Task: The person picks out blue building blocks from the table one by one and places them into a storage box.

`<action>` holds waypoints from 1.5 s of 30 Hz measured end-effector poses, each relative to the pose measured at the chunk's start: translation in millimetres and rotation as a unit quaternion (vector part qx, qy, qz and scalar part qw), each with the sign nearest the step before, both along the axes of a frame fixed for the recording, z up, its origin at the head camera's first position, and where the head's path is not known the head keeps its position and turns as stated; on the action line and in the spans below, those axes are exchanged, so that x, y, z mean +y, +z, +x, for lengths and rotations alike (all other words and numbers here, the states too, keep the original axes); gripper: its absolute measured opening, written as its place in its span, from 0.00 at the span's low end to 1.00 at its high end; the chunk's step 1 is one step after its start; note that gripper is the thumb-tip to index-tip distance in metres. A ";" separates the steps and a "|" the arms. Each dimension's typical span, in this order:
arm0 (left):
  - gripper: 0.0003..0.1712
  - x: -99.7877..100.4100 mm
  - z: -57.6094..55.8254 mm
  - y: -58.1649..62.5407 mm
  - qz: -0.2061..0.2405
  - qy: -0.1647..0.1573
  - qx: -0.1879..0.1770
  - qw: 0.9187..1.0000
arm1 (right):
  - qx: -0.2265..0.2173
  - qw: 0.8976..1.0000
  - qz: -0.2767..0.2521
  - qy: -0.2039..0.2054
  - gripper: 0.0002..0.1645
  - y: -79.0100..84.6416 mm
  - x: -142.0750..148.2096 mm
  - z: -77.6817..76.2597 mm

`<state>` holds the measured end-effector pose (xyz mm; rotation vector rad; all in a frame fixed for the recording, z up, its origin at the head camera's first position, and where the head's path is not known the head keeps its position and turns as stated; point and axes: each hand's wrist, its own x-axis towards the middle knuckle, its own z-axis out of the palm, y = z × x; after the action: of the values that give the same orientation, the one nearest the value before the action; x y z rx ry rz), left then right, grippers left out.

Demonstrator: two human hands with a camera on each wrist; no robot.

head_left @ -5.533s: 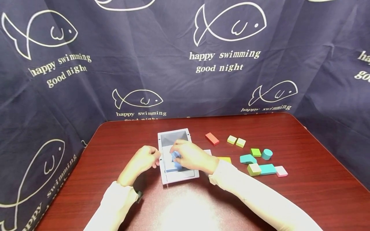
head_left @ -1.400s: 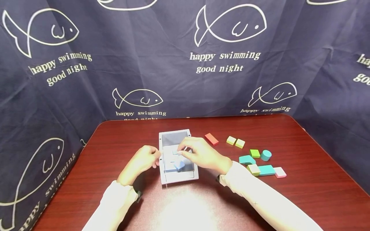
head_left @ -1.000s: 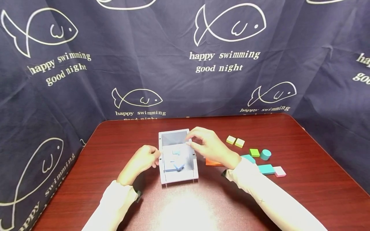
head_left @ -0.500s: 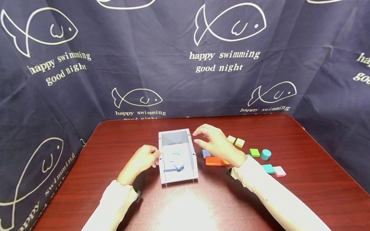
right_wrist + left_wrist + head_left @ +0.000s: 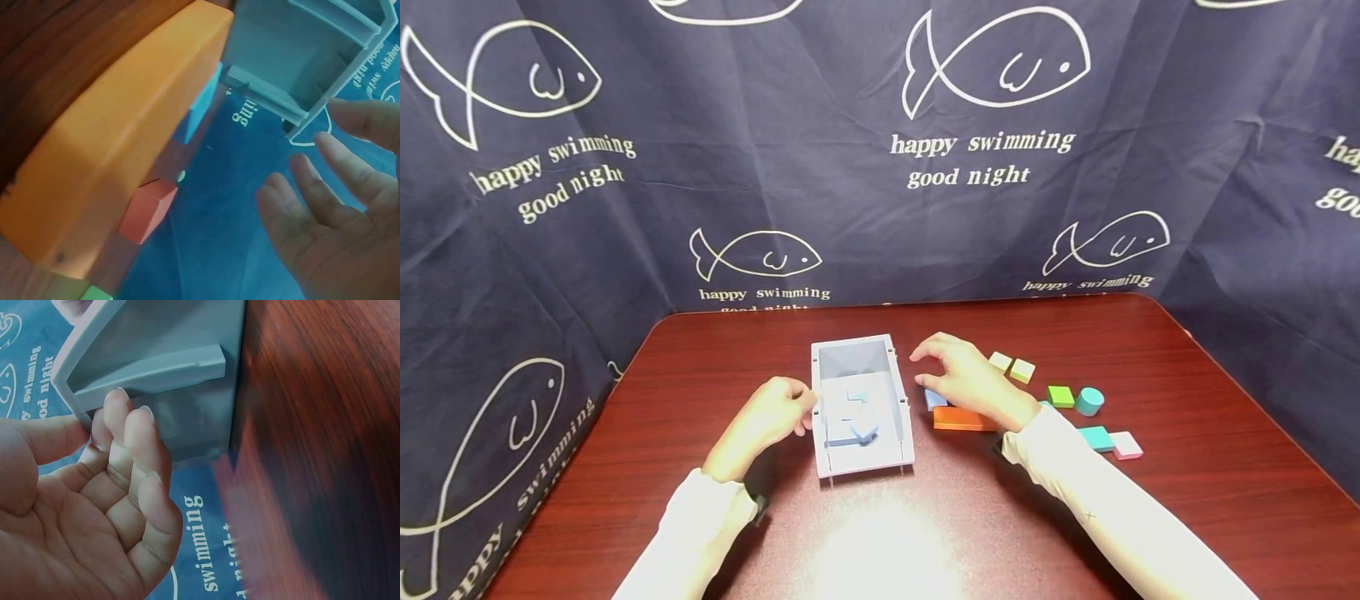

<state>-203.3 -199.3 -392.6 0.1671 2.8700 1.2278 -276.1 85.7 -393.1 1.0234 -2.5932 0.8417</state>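
A light grey plastic box [image 5: 898, 433] stands on the table with several light blue blocks in it, one of them a tilted blue block [image 5: 865, 432] at the near end. My left hand [image 5: 775, 410] pinches the box's left rim; in the left wrist view the thumb lies at the rim [image 5: 69, 394] and the curled fingertips sit beneath it. Right of the box, my right hand [image 5: 966, 375] hovers with loosely bent, spread fingers and nothing between them. Below it are an orange block [image 5: 962, 419] and a blue block [image 5: 936, 399]. The right wrist view shows a red block [image 5: 149, 211] beyond the orange one.
To the right lie two pale yellow-green blocks [image 5: 1022, 370], a green block [image 5: 1060, 396], a teal cylinder [image 5: 1089, 402], a teal block [image 5: 1097, 438] and a pink block [image 5: 1126, 445]. A dark blue printed cloth [image 5: 865, 200] hangs behind the table.
My right hand, which held a blue block inside the box, has let go and moved out to the right, over the orange block. It now covers the red block. The left hand stays put.
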 end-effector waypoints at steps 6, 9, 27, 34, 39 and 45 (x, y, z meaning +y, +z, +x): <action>0.16 0.4 -0.4 -0.6 -0.002 0.002 0.000 1.000 | -0.031 0.997 0.071 -0.002 0.15 -8.8 1.0 -2.6; 0.16 0.6 -0.9 -0.2 -0.005 0.002 0.000 1.000 | -0.061 0.994 0.094 -0.004 0.15 -12.1 2.0 -3.3; 0.16 0.4 -0.6 0.7 -0.006 0.000 0.000 1.000 | -0.121 0.986 0.119 0.001 0.11 -18.3 3.6 -2.2; 0.16 0.7 0.1 1.8 -0.006 -0.001 0.000 1.000 | -0.121 0.986 0.118 -0.006 0.08 -20.2 1.5 -3.1; 0.16 0.6 -0.1 2.1 -0.007 -0.002 0.002 1.000 | -0.115 0.986 0.123 -0.007 0.08 -21.1 1.1 -3.6; 0.16 0.3 -0.6 1.4 -0.008 -0.002 0.002 1.000 | -0.111 0.985 0.129 -0.011 0.08 -21.1 0.7 -3.8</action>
<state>-203.9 -199.0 -391.1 0.1767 2.8802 1.2051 -279.9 86.3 -414.1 1.0154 -2.9576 0.6592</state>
